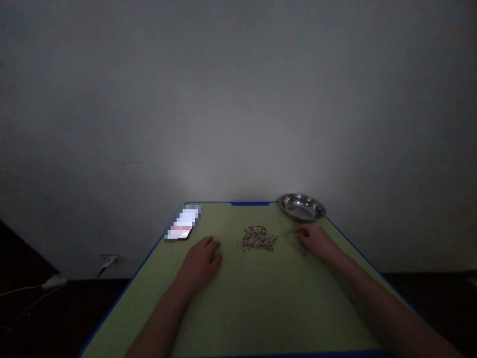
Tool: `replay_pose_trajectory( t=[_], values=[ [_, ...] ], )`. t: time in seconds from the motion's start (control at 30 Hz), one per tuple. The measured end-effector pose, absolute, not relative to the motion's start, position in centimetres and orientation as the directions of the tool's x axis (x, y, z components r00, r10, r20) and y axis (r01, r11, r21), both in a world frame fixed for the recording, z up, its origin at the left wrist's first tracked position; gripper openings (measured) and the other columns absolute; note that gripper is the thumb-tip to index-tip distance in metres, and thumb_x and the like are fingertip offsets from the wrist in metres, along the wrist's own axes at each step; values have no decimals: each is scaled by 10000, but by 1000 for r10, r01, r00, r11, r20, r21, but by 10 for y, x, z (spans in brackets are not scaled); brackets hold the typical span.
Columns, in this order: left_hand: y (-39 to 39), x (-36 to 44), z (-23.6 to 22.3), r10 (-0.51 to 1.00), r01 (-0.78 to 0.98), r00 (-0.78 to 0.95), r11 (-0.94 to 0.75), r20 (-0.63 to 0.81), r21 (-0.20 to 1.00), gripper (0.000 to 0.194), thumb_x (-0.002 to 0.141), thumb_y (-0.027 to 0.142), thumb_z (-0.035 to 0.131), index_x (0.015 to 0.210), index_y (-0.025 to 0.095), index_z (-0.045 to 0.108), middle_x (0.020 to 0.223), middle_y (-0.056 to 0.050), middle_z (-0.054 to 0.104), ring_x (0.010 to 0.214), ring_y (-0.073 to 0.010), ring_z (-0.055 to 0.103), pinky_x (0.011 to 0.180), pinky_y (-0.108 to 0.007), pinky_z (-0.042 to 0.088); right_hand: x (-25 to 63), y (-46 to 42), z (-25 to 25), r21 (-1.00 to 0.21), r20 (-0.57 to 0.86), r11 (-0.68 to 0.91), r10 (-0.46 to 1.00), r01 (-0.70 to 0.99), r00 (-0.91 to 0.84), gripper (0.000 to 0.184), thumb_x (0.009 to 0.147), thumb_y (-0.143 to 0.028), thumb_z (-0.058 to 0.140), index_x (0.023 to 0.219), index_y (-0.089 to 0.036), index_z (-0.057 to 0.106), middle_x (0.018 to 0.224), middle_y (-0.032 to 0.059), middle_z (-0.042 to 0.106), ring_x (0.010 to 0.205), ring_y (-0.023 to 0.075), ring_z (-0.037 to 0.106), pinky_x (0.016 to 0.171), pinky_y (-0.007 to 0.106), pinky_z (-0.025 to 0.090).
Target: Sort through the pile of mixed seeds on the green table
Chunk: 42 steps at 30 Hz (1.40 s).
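Note:
A small heap of mixed dark and pale grains [259,238] lies on the green table top [253,298] between my hands. My left hand [201,261] rests palm down on the table to the left of the heap, fingers loosely curled, holding nothing. My right hand [315,239] lies on the table to the right of the heap, fingers bent toward the surface, just in front of a shallow steel bowl [302,207]. What its fingertips touch is too small to make out.
A phone with a lit screen [183,223] lies at the table's far left. The table has a blue rim [246,203] and stands against a plain grey wall. Cables and a plug [108,260] lie on the dark floor at left.

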<state>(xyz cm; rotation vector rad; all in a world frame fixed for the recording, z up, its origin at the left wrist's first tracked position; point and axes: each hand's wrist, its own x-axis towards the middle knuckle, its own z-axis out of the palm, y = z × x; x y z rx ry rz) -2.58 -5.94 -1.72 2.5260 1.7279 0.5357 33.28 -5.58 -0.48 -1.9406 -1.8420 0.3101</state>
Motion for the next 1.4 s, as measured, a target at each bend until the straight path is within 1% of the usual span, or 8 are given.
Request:
replay_pose_trajectory(
  t=[0.13,0.27,0.5,0.7,0.87,1.07,1.17,1.4],
  values=[
    [-59,-26,-17,913,902,321,-375,251,212,388,828,317,461,1156,156,595,1269,-125,541,1177,-234,493,1021,-373,367,321,-48,-9,-469,150,26,987,883,51,220,805,-248,518,923,-149,675,849,83,705,759,198,636,645,266,432],
    [-58,-26,-19,911,895,319,-380,261,233,381,823,315,470,1143,153,599,1265,-128,543,1181,-231,490,1025,-372,361,309,-49,-9,-484,152,61,988,873,15,216,793,-230,524,918,-147,679,818,79,707,742,190,635,655,266,434],
    [-60,-26,-15,908,888,326,-390,261,246,378,829,318,460,1140,156,600,1267,-133,543,1171,-235,500,1017,-383,366,294,-69,-6,-576,125,125,990,808,-64,199,783,-243,518,888,-168,670,723,45,691,642,171,621,592,265,429],
    [-60,-25,-15,908,883,332,-395,257,255,380,817,303,477,1145,156,597,1265,-131,543,1175,-235,494,1018,-382,360,288,-96,1,-649,99,163,987,743,-130,200,776,-254,513,879,-177,665,674,28,678,618,165,611,576,258,429],
    [-59,-25,-15,903,884,344,-403,256,236,384,818,300,471,1152,154,593,1248,-130,550,1157,-231,505,1007,-367,372,299,-111,-1,-680,116,135,990,721,-77,247,776,-302,492,894,-163,659,666,23,656,610,167,591,560,261,422],
    [-59,-25,-16,904,883,344,-404,255,238,401,817,300,466,1161,134,590,1269,-146,533,1171,-242,492,1012,-374,366,312,-121,-8,-709,136,113,990,696,-23,258,762,-308,492,880,-149,657,632,17,634,588,171,575,557,275,426],
    [-59,-25,-17,904,883,327,-396,274,253,379,811,308,483,1141,165,599,1264,-123,543,1170,-235,492,1012,-378,367,312,-127,-11,-734,124,118,992,669,-39,248,766,-312,497,885,-157,650,629,13,637,595,173,579,566,280,430],
    [-62,-20,-17,904,906,293,-367,311,212,356,835,317,445,1117,168,603,1251,-121,551,1153,-241,500,1010,-411,365,304,-140,-9,-739,96,125,992,662,-79,220,779,-306,510,870,-172,659,641,15,644,611,172,581,576,282,433]
  ],
)
